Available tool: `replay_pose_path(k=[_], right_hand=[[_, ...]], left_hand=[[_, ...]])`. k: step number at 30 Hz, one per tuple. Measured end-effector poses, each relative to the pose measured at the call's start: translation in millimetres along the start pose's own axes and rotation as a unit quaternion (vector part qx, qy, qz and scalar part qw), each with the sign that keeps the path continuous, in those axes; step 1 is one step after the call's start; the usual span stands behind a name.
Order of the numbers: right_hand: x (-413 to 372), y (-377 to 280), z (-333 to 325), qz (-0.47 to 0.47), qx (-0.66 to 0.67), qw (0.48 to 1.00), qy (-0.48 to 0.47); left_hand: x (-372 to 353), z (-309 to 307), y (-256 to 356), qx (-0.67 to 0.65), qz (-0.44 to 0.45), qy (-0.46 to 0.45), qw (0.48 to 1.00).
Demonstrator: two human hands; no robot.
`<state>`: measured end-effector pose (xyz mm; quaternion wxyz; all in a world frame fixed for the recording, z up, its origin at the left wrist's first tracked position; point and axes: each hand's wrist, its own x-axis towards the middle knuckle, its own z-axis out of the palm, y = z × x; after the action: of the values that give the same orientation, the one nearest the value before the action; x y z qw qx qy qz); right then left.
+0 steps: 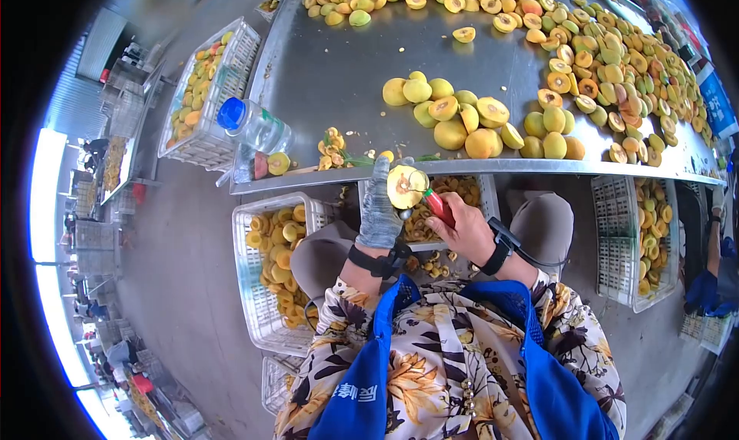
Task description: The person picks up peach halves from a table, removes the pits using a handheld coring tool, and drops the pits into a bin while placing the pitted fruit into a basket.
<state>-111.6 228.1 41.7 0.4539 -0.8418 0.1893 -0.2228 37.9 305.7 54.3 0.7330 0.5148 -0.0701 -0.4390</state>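
My left hand (377, 213), in a grey glove, is closed around a yellow peach half (403, 186) with its cut face turned up. My right hand (468, 230), bare, grips a red-handled pitting knife (438, 207) whose working end meets the right side of the cut face; its exact shape is hard to make out. Both hands are just in front of the metal table's edge (339, 176). Below them stands a crate (490, 197) with cut fruit pieces in it. Close beyond, a group of whole and halved peaches (450, 134) lies on the table.
A large heap of halved peaches (608, 63) covers the table's back and right. A blue-capped bottle (265, 128) lies near the left corner beside fruit scraps (332, 149). Filled crates stand at left (250, 286), right (616, 240) and far left (231, 86). Another person's arm (714, 244) shows at right.
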Motion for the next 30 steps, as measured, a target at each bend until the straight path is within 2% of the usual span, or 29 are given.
replay_pose_path(k=[2, 3, 4, 5, 9, 11, 14, 15, 16, 18, 23, 27, 28, 30], right_hand=[[-3.8, -1.3, 4.8, 0.004, -0.002, 1.000, 0.001], [-5.5, -2.4, 7.0, 0.022, 0.002, 1.000, -0.013], [-7.1, -3.3, 8.9, 0.041, 0.005, 0.999, -0.026], [-7.8, -4.0, 10.6, 0.032, 0.010, 0.999, -0.020], [-10.7, -4.9, 14.1, 0.054, 0.007, 0.998, -0.027], [-12.1, -8.2, 14.1, 0.077, 0.002, 0.996, -0.034], [-14.7, -16.2, 14.3, 0.132, -0.003, 0.989, -0.072], [-16.0, -16.7, 14.2, 0.135, -0.002, 0.988, -0.072], [-16.3, -16.6, 14.0, 0.133, -0.005, 0.987, -0.089], [-18.1, -16.0, 15.4, 0.132, -0.007, 0.985, -0.108], [-14.1, 5.7, 23.4, 0.095, -0.012, 0.987, -0.127], [-9.8, 10.6, 19.7, 0.110, 0.062, 0.980, -0.153], [-9.6, 8.1, 20.1, 0.111, 0.064, 0.980, -0.154], [-10.1, 2.8, 23.3, 0.126, 0.125, 0.975, -0.136]], left_hand=[[10.4, -15.6, -18.8, 0.009, 0.003, -0.021, 1.000], [35.1, -44.1, -53.9, 0.199, 0.145, 0.012, 0.969], [51.0, -63.7, -79.2, 0.377, 0.279, 0.044, 0.882], [50.0, -65.5, -77.1, 0.436, 0.299, 0.035, 0.848], [28.2, -43.5, -60.8, 0.389, 0.256, 0.029, 0.884], [5.9, -10.9, -36.9, 0.127, 0.187, -0.032, 0.973], [-4.2, 2.2, -34.2, 0.098, 0.199, -0.024, 0.975], [-2.0, -0.3, -31.9, 0.056, 0.156, -0.028, 0.986], [2.1, -5.1, -27.6, 0.057, 0.153, -0.027, 0.986], [11.1, -15.6, -19.6, -0.042, -0.058, -0.159, 0.985], [18.9, -20.6, -12.1, -0.032, -0.088, -0.224, 0.970], [10.4, -16.1, -8.2, -0.063, -0.101, -0.087, 0.989], [11.1, -19.9, -13.6, -0.062, -0.102, -0.085, 0.989], [5.1, -20.3, -21.7, 0.003, 0.014, -0.051, 0.999]])
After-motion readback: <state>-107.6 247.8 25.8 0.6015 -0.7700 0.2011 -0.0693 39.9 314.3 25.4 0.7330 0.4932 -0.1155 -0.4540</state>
